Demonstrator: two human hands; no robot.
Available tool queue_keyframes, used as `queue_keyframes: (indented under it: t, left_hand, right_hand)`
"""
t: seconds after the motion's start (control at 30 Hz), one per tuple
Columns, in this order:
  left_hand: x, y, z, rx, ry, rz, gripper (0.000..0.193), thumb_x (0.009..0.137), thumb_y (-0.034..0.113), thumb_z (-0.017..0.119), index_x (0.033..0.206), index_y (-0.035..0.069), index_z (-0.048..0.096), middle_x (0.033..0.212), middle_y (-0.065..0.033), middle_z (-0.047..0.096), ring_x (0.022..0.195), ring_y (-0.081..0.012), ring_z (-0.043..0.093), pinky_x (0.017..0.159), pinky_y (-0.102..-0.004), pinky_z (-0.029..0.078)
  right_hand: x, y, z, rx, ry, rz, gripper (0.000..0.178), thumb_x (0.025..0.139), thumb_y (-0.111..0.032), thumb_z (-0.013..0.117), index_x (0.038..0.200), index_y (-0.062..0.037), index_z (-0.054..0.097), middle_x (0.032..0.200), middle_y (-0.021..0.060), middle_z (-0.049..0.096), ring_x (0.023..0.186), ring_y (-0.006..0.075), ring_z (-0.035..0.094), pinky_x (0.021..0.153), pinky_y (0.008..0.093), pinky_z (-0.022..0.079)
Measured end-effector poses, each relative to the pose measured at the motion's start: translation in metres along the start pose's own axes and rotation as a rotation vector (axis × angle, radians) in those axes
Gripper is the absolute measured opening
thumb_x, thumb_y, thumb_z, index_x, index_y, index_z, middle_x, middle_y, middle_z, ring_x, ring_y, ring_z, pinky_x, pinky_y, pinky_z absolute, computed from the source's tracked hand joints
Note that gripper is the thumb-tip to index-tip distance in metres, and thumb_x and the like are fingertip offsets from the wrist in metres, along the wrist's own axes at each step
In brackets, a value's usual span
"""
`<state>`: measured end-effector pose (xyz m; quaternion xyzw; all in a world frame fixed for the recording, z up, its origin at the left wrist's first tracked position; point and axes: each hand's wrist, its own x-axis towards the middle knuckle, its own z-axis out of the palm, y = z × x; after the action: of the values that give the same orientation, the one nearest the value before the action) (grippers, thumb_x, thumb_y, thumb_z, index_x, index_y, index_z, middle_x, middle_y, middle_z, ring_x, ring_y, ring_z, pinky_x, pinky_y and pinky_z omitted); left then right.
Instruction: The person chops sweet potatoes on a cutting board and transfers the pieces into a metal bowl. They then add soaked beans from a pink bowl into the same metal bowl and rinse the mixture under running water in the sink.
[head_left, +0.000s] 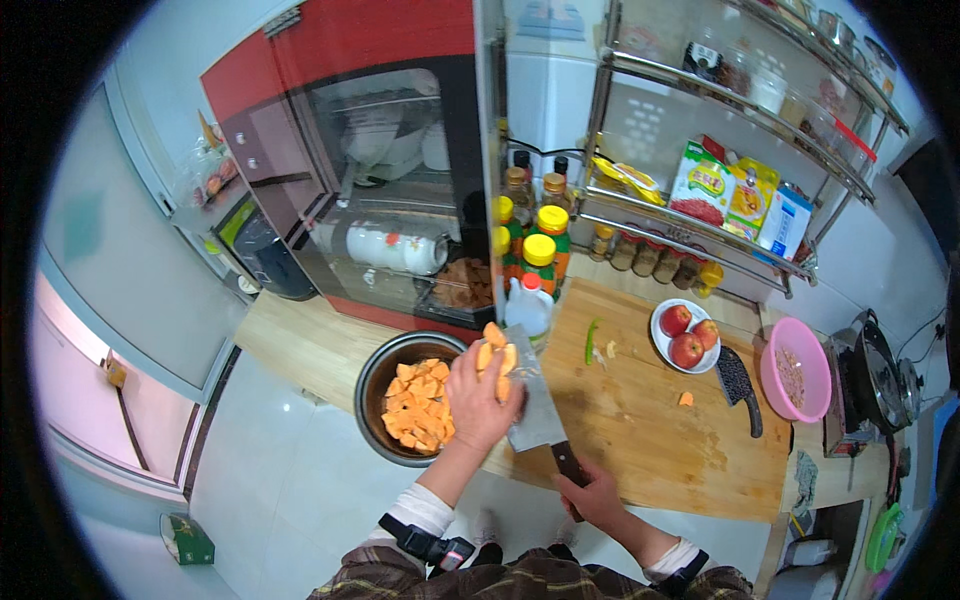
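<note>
My right hand (600, 495) is wrapped round the dark handle of a cleaver (540, 415), whose broad blade is held flat over the board's left edge, reaching toward a metal pot (364, 400). Orange chunks, which look like sweet potato (497, 352), lie on the blade. Over them curls my left hand (482, 405), closed against the chunks, its fingers partly hiding them at the pot's right rim. More orange pieces (415, 405) fill the pot. One small piece (686, 398) and a green chili (590, 341) lie on the wooden cutting board (640, 450).
On the board stand a white plate (660, 345) of red apples and a second knife (738, 388) with a speckled dark blade. A pink bowl (822, 365) is at the right. Bottles (538, 255) crowd behind, beside a red cabinet (350, 40); a metal rack (700, 80) hangs above.
</note>
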<state>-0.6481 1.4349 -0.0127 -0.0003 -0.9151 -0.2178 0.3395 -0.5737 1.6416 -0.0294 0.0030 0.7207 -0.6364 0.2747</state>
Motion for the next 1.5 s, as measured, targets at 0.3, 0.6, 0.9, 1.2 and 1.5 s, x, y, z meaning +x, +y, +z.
queue_keyframes:
  t: [0.3,0.6,0.9,1.2,1.5]
  left_hand:
    - [-0.033,-0.116,-0.045,0.321,-0.096,-0.248,0.038,0.073,0.022,0.060,0.109,0.011,0.054,0.120,-0.0159,0.043,0.107,-0.0324,0.041,0.084,-0.0442,0.035]
    - [-0.029,-0.068,-0.048,0.080,-0.155,0.078,0.049,0.073,0.023,0.061,0.117,0.007,0.047,0.123,-0.0107,0.046,0.115,-0.0310,0.039,0.093,-0.0466,0.028]
    - [-0.047,-0.055,-0.042,0.147,-0.490,0.117,0.070,0.081,0.043,0.048,0.133,0.003,0.026,0.141,-0.0116,0.023,0.132,-0.0276,0.017,0.102,-0.0550,0.005]
    - [-0.050,-0.103,-0.060,0.310,-0.266,-0.162,0.037,0.083,0.024,0.048,0.115,0.004,0.050,0.125,-0.0106,0.044,0.117,-0.0286,0.038,0.096,-0.0468,0.027]
    - [-0.038,-0.060,-0.059,0.252,-0.312,0.121,0.040,0.083,0.024,0.048,0.120,0.009,0.046,0.126,-0.0078,0.044,0.120,-0.0287,0.034,0.099,-0.0489,0.023]
  right_hand:
    - [0.031,-0.014,0.058,-0.077,-0.066,-0.109,0.025,0.081,-0.024,0.060,0.095,-0.0038,0.055,0.052,-0.0004,0.049,0.041,0.0084,0.046,0.039,0.0247,0.037]
    - [0.021,-0.011,0.051,-0.138,-0.071,-0.043,0.022,0.081,-0.023,0.060,0.090,-0.0040,0.054,0.053,0.0001,0.050,0.043,0.0085,0.049,0.039,0.0253,0.038]
    - [0.009,-0.011,0.046,-0.071,-0.116,-0.030,0.026,0.081,-0.025,0.061,0.094,-0.0037,0.055,0.052,0.0013,0.051,0.042,0.0092,0.049,0.040,0.0253,0.040]
    - [0.006,-0.005,0.039,-0.123,-0.092,-0.056,0.028,0.080,-0.026,0.061,0.097,-0.0042,0.055,0.054,0.0024,0.053,0.043,0.0093,0.050,0.038,0.0258,0.040]
    - [0.007,0.000,0.042,-0.138,-0.152,-0.044,0.027,0.079,-0.024,0.063,0.095,-0.0038,0.056,0.055,0.0025,0.053,0.044,0.0088,0.051,0.040,0.0256,0.040]
